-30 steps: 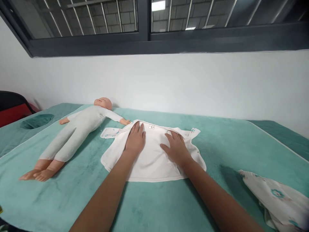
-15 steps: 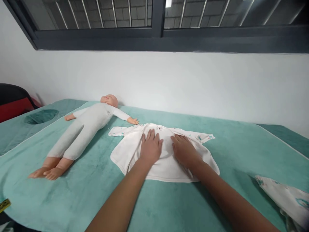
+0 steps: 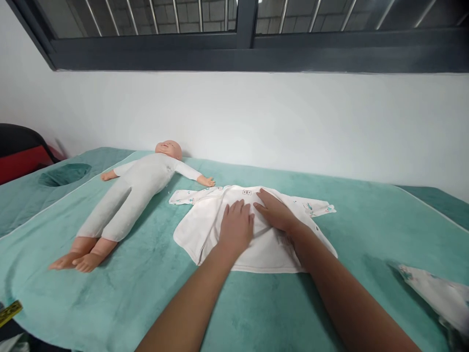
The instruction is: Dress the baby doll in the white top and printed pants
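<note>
A white baby garment (image 3: 205, 225) with small printed sleeves lies spread flat on the green towel-covered table (image 3: 146, 293). My left hand (image 3: 236, 227) rests flat on its middle, fingers stretched toward the collar. My right hand (image 3: 274, 210) lies flat just beside it on the right half, fingers pointing left and nearly touching the left hand. To the left a baby doll (image 3: 132, 190) in a pale grey suit lies on its back, one arm reaching toward the garment's sleeve.
Another printed white cloth (image 3: 436, 296) lies bunched at the table's right edge. A white wall and dark-framed window run behind the table. A dark chair with red (image 3: 18, 156) stands at far left. A round hole (image 3: 64, 174) sits in the table's far left end.
Both hands have slid inward across the garment and now lie close together at its centre. The view has shifted slightly left.
</note>
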The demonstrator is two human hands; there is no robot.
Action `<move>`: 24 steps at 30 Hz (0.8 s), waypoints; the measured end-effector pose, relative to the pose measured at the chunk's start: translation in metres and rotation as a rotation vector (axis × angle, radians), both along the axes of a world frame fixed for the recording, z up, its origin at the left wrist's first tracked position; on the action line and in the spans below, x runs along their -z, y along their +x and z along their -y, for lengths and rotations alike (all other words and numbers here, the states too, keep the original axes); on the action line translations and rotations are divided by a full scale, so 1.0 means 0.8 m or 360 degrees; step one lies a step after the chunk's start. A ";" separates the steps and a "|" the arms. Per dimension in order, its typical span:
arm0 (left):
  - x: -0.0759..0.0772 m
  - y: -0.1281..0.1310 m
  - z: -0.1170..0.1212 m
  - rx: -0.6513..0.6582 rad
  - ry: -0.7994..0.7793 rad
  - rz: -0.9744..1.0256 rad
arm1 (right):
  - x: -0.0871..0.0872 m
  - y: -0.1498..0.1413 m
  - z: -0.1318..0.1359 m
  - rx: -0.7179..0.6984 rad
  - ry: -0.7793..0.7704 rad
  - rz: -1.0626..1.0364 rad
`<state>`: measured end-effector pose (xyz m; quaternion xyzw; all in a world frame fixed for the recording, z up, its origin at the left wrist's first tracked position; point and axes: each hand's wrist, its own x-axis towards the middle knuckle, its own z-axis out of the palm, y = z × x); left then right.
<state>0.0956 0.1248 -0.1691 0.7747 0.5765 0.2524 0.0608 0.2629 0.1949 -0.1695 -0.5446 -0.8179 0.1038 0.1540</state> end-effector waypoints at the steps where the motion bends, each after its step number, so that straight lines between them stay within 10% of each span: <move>1: -0.002 0.003 0.013 0.0091 0.0032 -0.0009 | -0.003 0.004 -0.001 0.0009 -0.0030 -0.0068; 6: -0.018 0.010 0.083 0.0791 0.0119 -0.0008 | -0.023 0.008 0.005 0.0228 -0.0169 -0.0757; 10: -0.024 0.012 0.104 0.0729 0.0117 -0.0088 | -0.041 0.010 0.039 0.0259 -0.0149 -0.1063; 18: -0.015 0.014 0.113 0.0669 0.0366 -0.0419 | -0.021 0.066 0.192 -0.0135 0.0193 -0.0429; 24: -0.012 0.015 0.120 0.0706 0.0424 -0.0379 | -0.017 0.078 0.225 -0.0093 0.0602 -0.0127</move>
